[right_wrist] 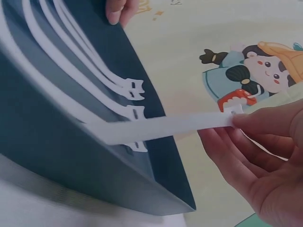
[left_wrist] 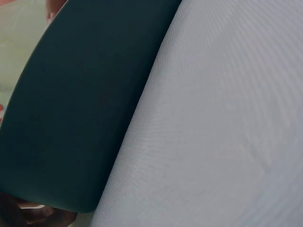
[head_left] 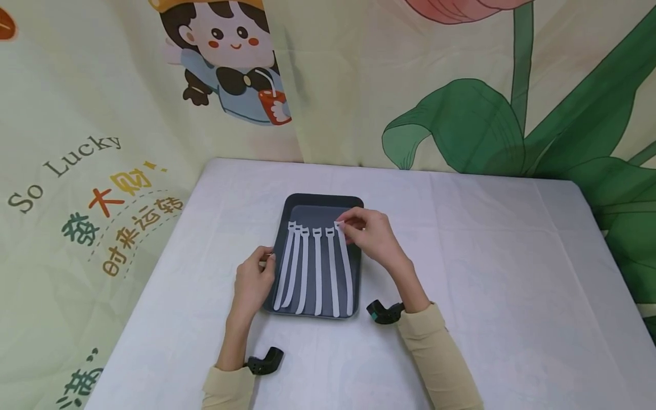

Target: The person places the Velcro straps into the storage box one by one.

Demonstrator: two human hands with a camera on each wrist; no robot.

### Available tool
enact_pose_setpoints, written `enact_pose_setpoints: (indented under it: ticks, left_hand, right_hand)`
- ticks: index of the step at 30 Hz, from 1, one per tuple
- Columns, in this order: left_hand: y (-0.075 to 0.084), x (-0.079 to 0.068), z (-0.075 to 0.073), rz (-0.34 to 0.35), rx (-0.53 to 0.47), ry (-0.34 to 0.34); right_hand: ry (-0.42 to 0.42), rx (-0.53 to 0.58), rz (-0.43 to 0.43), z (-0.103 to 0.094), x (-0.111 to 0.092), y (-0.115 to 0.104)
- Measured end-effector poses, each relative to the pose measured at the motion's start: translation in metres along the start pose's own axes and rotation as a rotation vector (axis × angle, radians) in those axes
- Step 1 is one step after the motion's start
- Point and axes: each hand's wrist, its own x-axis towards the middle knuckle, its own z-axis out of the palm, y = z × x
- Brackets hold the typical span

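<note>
A dark blue-grey tray (head_left: 324,199) lies on the table with several white cable straps (head_left: 318,273) side by side in it, their slotted heads toward the far end. My right hand (head_left: 373,234) pinches the head of the rightmost strap (head_left: 347,279) between thumb and fingers. In the right wrist view this strap (right_wrist: 175,127) is lifted at its head end and crosses above the tray wall. My left hand (head_left: 253,280) grips the tray's left rim, its thumb over the edge. The left wrist view shows mostly the tray's outer side (left_wrist: 85,104).
A white cloth covers the table (head_left: 492,285) around the tray. Behind stands a printed curtain (head_left: 343,74) with a cartoon figure and green leaves. Black wrist cameras (head_left: 265,361) sit by both sleeves.
</note>
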Motion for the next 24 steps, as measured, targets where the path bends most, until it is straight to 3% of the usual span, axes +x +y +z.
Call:
enact_pose_setpoints:
  ticks: [9,24]
  left_hand:
    - [0.0,0.001,0.0,0.001,0.008,-0.001]
    - [0.002,-0.001,-0.001,-0.004,0.01,-0.006]
  right_hand:
    - [0.054,-0.235,-0.108,0.01,0.004,0.006]
    - [0.043,-0.367,-0.21,0.023,0.01,0.022]
